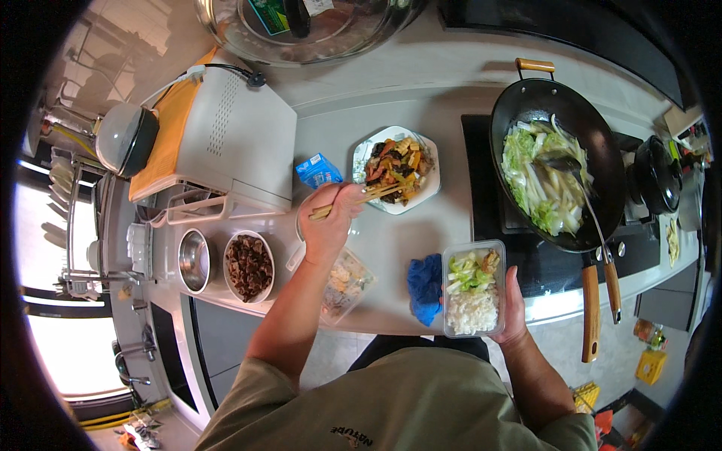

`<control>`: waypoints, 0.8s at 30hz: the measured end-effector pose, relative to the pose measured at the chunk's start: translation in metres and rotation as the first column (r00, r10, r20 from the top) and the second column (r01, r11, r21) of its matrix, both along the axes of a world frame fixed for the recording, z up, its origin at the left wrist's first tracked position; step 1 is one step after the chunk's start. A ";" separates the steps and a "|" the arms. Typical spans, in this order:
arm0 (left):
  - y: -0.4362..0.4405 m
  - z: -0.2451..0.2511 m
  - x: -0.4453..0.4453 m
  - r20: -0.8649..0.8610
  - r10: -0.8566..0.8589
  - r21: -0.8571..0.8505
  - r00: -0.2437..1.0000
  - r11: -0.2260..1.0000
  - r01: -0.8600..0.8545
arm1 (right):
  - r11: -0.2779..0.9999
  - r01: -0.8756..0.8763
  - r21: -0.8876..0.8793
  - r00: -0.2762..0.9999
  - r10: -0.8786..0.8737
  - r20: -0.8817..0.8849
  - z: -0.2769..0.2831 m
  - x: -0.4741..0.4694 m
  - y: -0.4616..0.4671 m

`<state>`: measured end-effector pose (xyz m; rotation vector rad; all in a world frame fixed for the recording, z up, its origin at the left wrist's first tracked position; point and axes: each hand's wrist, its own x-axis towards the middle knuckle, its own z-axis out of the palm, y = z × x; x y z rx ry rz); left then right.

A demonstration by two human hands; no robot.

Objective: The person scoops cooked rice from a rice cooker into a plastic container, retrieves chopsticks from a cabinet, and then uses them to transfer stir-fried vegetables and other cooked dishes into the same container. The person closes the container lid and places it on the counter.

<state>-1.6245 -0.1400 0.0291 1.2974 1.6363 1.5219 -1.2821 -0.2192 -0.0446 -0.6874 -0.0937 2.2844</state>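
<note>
My left hand (334,217) holds a pair of wooden chopsticks (379,193) whose tips reach into a mixed stir-fry (397,163) on a white plate (368,198). My right hand (512,313) supports a clear plastic food container (445,293) at the counter's front edge. White rice (472,312) fills its near half. Chopped greens (469,269) and a browned piece of food (489,261) lie in the far half. Partly behind my left forearm stands a second clear container (352,282) with food in it. A blue carton (318,170) sits beyond my left hand.
A black wok (606,163) with cooked cabbage (524,169) and a ladle (592,217) rests on the hob; its wooden handle (590,315) juts past the counter edge. A blue cloth (424,287), a bowl of dark meat-like chunks (248,268), a steel bowl (193,260) and a white countertop appliance (248,135) surround my arms.
</note>
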 end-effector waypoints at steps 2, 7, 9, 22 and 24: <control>-0.005 0.000 0.000 0.043 0.037 0.017 0.998 0.999 -0.037 | 1.000 0.001 0.005 1.000 -0.001 0.007 0.000 0.000 0.001; 0.005 -0.004 -0.015 -0.004 0.116 0.140 0.993 0.984 -0.114 | 1.000 0.007 0.002 1.000 -0.007 0.022 -0.001 0.000 0.003; 0.020 -0.009 -0.025 -0.060 0.098 0.153 0.993 0.984 -0.087 | 1.000 0.018 -0.015 1.000 -0.018 0.011 -0.002 -0.001 0.003; 0.071 -0.040 -0.026 -0.325 0.056 0.129 0.944 0.992 -0.015 | 1.000 0.009 -0.026 1.000 -0.009 0.024 -0.006 -0.004 0.004; 0.078 -0.041 -0.025 -0.196 0.064 0.112 0.979 0.993 -0.043 | 1.000 0.008 -0.030 1.000 -0.007 0.019 -0.004 -0.005 0.004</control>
